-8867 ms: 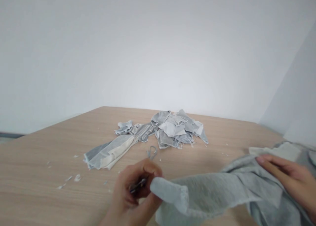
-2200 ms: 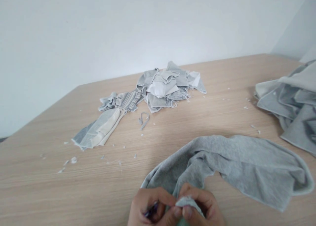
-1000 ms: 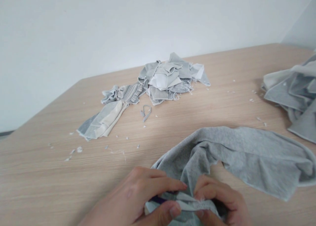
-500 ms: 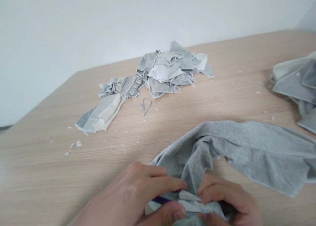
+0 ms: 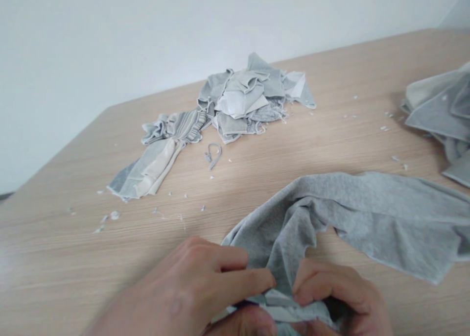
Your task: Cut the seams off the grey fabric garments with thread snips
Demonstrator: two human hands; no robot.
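My left hand (image 5: 205, 287) is closed at the bottom of the view, its thumb and index finger around a slim dark-blue tool (image 5: 245, 304) pressed against cloth. Most of that tool is hidden by the fingers, so its kind cannot be made out. My right hand (image 5: 341, 294) pinches the folded edge of a grey knit fabric piece (image 5: 367, 204) just right of the left fingertips. From the hands the fabric runs up and then bends away to the right, lying wrinkled on the table. A pale folded seam (image 5: 279, 299) shows between both hands.
A heap of grey and white fabric scraps (image 5: 242, 98) lies near the wall, with striped and cream pieces (image 5: 161, 164) at its left. Another fabric pile (image 5: 440, 110) sits at the right edge. A thin grey strip (image 5: 214, 155) and bits of lint dot the wooden table (image 5: 73, 257).
The view has shifted slightly. My left fingers and thumb have moved a little, and less of the dark-blue tool shows. My right hand keeps its pinch on the fabric.
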